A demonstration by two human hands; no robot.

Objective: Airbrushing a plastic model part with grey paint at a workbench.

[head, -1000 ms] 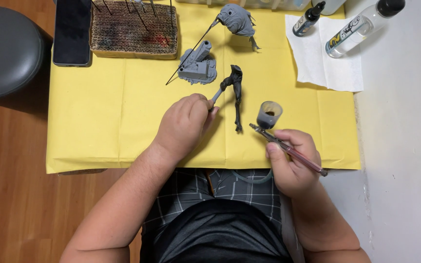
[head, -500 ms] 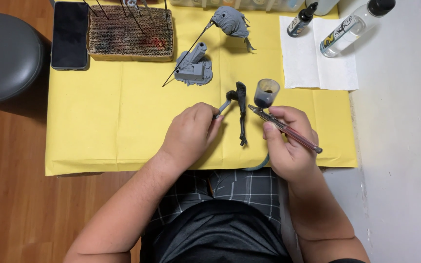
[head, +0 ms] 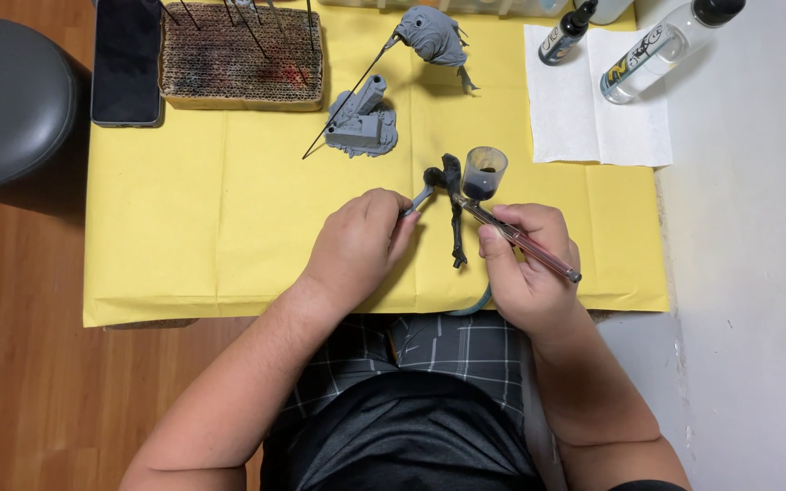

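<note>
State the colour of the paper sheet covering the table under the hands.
Yellow. The sheet shows plainly in the head view, spread beneath both hands.

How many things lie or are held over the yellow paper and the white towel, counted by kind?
Grey model parts: 3, one with base, one rounded, one dark, held by left hand at
Airbrush: 1, in right hand
Bottles: 2
Cardboard holder: 1
Phone: 1
Total: 8
</note>
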